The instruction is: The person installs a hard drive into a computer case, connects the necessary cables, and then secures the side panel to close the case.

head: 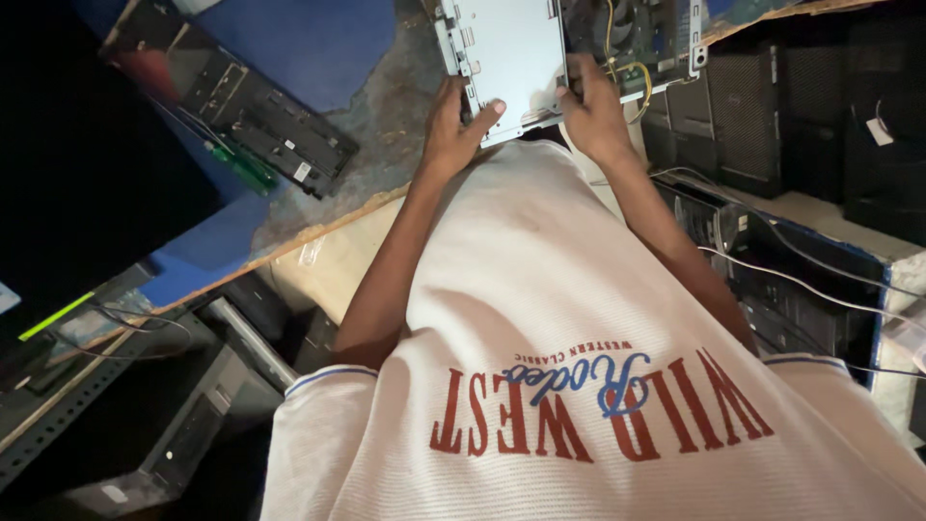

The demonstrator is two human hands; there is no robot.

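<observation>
Both my hands grip a flat grey sheet-metal computer panel at the table's near edge. My left hand holds its lower left corner, thumb lying across the plate. My right hand clasps the lower right edge. Behind the panel lies an opened computer chassis with yellow wires and a circuit board showing. My white shirt fills the lower part of the view.
A worn blue wooden table carries a black device and a green-handled screwdriver at left. Black computer towers stand at right, white cables trailing. More dark cases sit below left.
</observation>
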